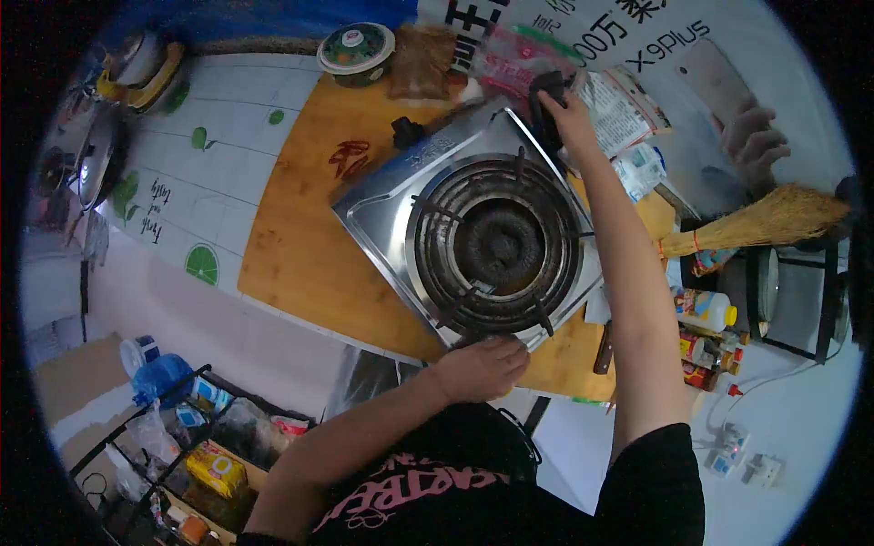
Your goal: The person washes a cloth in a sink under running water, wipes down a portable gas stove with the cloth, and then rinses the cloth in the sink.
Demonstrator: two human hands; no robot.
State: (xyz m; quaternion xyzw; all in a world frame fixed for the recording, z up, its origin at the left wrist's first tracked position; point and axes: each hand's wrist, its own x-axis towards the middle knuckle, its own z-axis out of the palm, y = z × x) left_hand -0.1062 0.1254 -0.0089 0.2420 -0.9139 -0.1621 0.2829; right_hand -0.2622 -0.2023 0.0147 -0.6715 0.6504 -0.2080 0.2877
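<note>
A single-burner gas stove (387, 217), silver with a round black burner, sits turned at an angle on a wooden board (282, 232). At its near corner my left hand (482, 367) is closed, the fingers pressed together on the edge. Something dark shows just beyond those fingers, too small to make out. My right hand (566, 109) reaches past the stove's right side to its far corner, fingers closed on a limp black item (544, 123) that looks like cloth or a hose. A black knob (407, 133) is on the stove's far left side.
A lidded bowl (356, 50), a brown bag (422, 62) and a pink bag (514, 62) stand behind the stove. On the right are a straw broom (760, 221), bottles (703, 309) and a knife handle (603, 350). A rack (91, 446) with packages stands lower left.
</note>
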